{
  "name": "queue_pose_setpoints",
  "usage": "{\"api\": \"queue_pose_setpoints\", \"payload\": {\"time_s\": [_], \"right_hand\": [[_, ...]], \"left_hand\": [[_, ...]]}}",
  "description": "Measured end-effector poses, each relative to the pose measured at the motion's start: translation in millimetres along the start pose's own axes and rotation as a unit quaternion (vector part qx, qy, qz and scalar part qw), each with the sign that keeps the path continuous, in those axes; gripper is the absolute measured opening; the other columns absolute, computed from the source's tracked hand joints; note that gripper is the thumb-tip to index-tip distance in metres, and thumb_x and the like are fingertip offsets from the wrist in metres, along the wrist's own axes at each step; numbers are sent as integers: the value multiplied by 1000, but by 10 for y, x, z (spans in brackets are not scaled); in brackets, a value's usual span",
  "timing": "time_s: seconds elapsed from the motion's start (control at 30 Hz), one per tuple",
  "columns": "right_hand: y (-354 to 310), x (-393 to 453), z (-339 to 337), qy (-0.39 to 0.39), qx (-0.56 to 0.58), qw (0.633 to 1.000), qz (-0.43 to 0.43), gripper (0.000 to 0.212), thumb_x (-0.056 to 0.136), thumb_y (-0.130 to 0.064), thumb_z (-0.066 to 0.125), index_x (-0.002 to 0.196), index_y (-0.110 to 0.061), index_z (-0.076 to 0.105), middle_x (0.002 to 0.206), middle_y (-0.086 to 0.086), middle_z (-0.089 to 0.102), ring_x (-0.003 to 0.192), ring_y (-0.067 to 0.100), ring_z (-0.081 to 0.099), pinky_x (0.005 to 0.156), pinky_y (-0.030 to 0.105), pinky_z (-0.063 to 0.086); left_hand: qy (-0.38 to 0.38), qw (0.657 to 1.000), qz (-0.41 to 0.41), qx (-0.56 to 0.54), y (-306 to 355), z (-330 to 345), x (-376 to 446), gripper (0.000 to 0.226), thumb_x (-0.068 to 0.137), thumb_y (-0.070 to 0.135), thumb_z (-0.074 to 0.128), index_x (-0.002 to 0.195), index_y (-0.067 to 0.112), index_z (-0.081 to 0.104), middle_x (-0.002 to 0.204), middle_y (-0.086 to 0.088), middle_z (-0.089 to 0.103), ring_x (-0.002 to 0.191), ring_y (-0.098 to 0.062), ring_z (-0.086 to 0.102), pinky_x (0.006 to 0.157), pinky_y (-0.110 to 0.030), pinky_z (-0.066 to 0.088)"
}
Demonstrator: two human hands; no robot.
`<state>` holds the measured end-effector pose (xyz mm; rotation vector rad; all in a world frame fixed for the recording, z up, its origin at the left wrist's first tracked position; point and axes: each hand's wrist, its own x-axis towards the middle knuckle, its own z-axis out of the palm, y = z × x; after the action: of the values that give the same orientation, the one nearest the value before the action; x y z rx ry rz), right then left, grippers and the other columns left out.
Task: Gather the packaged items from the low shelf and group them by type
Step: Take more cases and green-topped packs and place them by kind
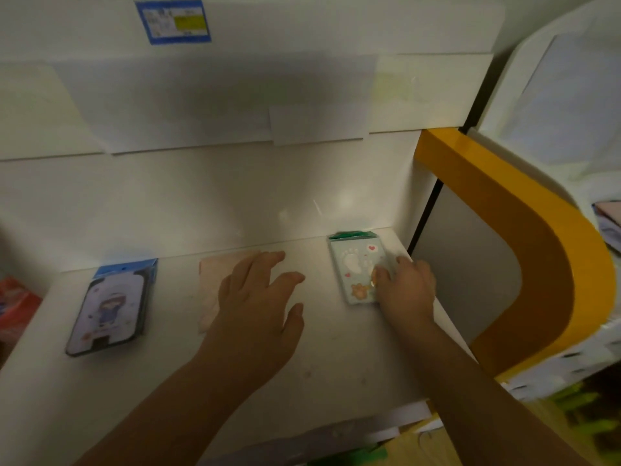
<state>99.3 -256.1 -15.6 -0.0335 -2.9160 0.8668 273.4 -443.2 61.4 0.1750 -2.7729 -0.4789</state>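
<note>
Three flat packets lay in a row on the low white shelf [174, 375], well apart from one another. At the left sat a blue-topped packet [111, 306] with a cartoon figure on a pale card, its far end against the back wall. In the middle lay a plain pink packet [211, 290], partly covered by the left hand [260, 312]; that hand was spread, fingers straight and splayed, over the packet's right half, though contact could not be made out. At the right, near the shelf's side wall, lay a green-topped packet [358, 272] printed with white footprints, red hearts and an orange paw. The right hand [405, 287] rested on its near right corner, fingers curled at the edge; whether they actually pinched it could not be told. A blue-bordered label [173, 21] was stuck high on the back panel. A red package [16, 306] showed at the far left edge.
</note>
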Motion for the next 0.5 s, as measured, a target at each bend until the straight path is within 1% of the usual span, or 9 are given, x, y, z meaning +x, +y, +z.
{"api": "queue_pose_setpoints", "payload": {"time_s": [0.07, 0.17, 0.2, 0.27, 0.3, 0.37, 0.43, 0.5], "right_hand": [[-32, -93, -98, 19, 5, 1000, -9, 48, 96, -44, 52, 132, -12, 56, 118, 10, 53, 110, 28, 50, 95, 43, 43], [-172, -332, -280, 27, 35, 996, -81, 46, 98, -39, 51, 137, -15, 53, 125, 7, 55, 118, 25, 50, 101, 42, 42], [-237, -438, -341, 22, 49, 992, -110, 45, 99, -37, 51, 138, -16, 52, 129, 5, 55, 121, 23, 49, 104, 39, 40], [-350, -653, -435, 9, 64, 986, -154, 44, 99, -33, 50, 140, -17, 52, 135, 1, 54, 125, 18, 46, 105, 29, 34], [-387, -746, -470, 7, 63, 984, -168, 43, 99, -32, 51, 139, -18, 52, 137, -1, 54, 125, 15, 45, 103, 23, 31], [-438, -906, -541, 9, 49, 981, -186, 41, 98, -31, 53, 138, -21, 54, 136, -3, 55, 124, 12, 47, 99, 17, 28], [-463, -1038, -632, 14, 29, 979, -199, 41, 96, -31, 56, 136, -22, 55, 134, -4, 56, 123, 12, 49, 99, 17, 32], [-477, -1140, -742, 24, 0, 976, -215, 41, 95, -33, 57, 134, -23, 56, 132, -4, 58, 121, 14, 52, 100, 24, 40]], "left_hand": [[3, 1000, 5, 0, -42, -40, -27, 40, 83, 37, 53, 123, 30, 58, 141, 0, 45, 134, -26, 35, 105, -45, 32], [10, 1000, 9, -5, -98, -93, -43, 42, 83, 37, 53, 124, 29, 58, 140, -1, 45, 133, -25, 35, 105, -44, 32], [12, 1000, 13, -8, -111, -103, -40, 42, 83, 37, 54, 124, 28, 58, 140, -2, 45, 131, -25, 35, 105, -44, 32], [14, 999, 27, -18, -127, -115, -26, 43, 83, 36, 54, 124, 26, 59, 139, -3, 46, 130, -25, 36, 104, -44, 35], [11, 999, 34, -22, -130, -120, -18, 44, 84, 36, 54, 126, 25, 58, 140, -4, 46, 130, -24, 35, 105, -43, 35], [3, 998, 44, -36, -138, -126, -5, 45, 87, 36, 55, 131, 24, 55, 144, -3, 43, 132, -22, 32, 106, -38, 33], [-8, 997, 46, -55, -147, -142, 9, 48, 89, 35, 57, 136, 24, 51, 148, -1, 39, 136, -21, 31, 108, -37, 33], [-12, 996, 50, -66, -146, -160, 27, 51, 90, 37, 56, 139, 25, 49, 149, 1, 39, 138, -21, 33, 109, -37, 32]]}}
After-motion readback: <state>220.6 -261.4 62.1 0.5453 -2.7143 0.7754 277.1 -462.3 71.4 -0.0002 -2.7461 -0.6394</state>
